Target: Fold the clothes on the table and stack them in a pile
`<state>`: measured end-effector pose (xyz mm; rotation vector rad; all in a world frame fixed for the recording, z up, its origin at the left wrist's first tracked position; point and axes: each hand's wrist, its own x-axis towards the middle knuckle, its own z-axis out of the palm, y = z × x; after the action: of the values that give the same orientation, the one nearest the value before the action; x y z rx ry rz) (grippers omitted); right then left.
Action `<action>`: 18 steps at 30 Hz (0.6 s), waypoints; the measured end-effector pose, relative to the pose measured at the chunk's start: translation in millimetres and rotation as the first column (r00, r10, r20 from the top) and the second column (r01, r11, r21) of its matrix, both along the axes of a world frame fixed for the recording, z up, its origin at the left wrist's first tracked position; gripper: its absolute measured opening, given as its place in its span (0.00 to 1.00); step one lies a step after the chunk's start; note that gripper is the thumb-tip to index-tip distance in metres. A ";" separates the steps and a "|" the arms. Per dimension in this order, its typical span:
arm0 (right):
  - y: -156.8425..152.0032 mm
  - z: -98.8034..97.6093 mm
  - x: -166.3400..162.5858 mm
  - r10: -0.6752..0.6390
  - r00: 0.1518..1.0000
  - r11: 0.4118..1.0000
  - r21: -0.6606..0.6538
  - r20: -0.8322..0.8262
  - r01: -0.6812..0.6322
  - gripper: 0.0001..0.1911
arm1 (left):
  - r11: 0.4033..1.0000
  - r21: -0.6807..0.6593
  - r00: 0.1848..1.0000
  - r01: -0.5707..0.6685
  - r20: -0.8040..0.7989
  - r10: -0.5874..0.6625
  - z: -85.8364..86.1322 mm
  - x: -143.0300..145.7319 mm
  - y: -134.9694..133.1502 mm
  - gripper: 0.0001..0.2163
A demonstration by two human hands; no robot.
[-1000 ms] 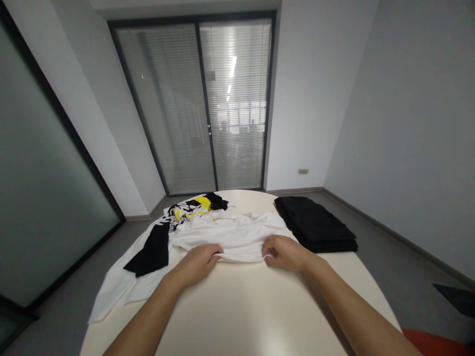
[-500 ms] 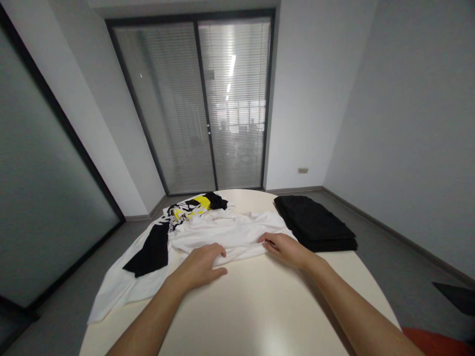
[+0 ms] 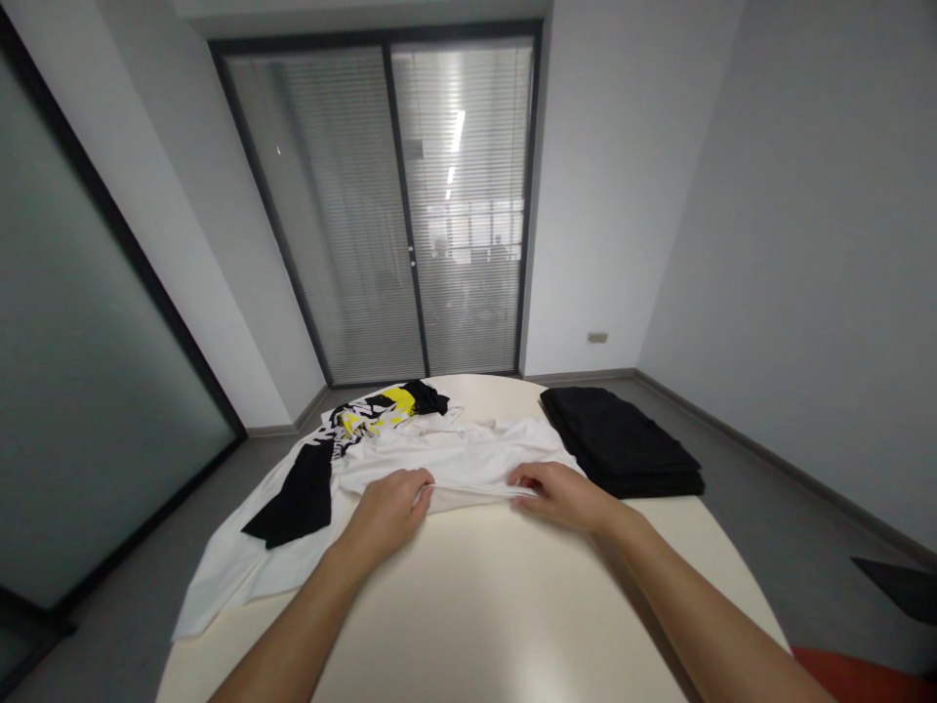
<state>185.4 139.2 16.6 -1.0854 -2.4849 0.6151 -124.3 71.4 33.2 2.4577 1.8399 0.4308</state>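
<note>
A white shirt [image 3: 468, 454] lies spread on the pale table, its neckline toward the far side and its near edge facing me. My left hand [image 3: 391, 506] pinches that near edge at the left, thumb below and fingers above. On the right, my right hand [image 3: 557, 495] has the same edge between thumb and curled fingers. Between both hands the edge runs nearly straight, slightly raised, with a fold of cloth under it. The shirt's left part overlaps or touches other garments; I cannot tell which.
Black folded garments [image 3: 619, 439] are stacked at the table's right. Along the left lie a white garment with black [image 3: 297, 498] and a crumpled patterned one with yellow [image 3: 399, 398]. The round table [image 3: 468, 605] has a curved edge. Something red [image 3: 856, 676] shows at lower right.
My left hand, open half a second ago, has closed on the shirt's near edge. The right hand has shifted slightly left, and the edge between them looks straighter.
</note>
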 end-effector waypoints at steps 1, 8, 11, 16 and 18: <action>0.0 0.0 -0.1 0.001 1.000 1.000 -0.001 0.000 -0.001 0.13 | 1.000 -0.002 1.000 -0.005 -0.008 0.005 -0.3 0.0 0.0 0.11; 5.6 -1.7 2.4 -0.053 0.999 0.997 0.050 -0.006 0.053 0.12 | 0.998 -0.059 0.993 -0.033 -0.117 0.026 -0.8 -5.0 -0.8 0.17; 8.7 -2.3 4.4 -0.073 0.997 0.995 0.063 -0.039 0.075 0.15 | 0.992 -0.072 0.986 -0.100 -0.142 0.089 2.9 -9.0 1.2 0.15; 11.9 -3.2 5.5 -0.120 0.986 0.980 0.143 -0.117 0.136 0.18 | 0.981 -0.019 0.971 -0.191 -0.149 0.186 11.2 -19.7 3.7 0.11; 12.7 -3.7 5.4 -0.136 0.982 0.972 0.175 -0.134 0.159 0.19 | 0.979 0.012 0.967 -0.205 -0.149 0.205 13.2 -22.9 3.1 0.11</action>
<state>190.8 151.9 12.9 -1.1137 -2.2807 0.3858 -147.1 74.6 46.4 2.3655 2.1629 0.2553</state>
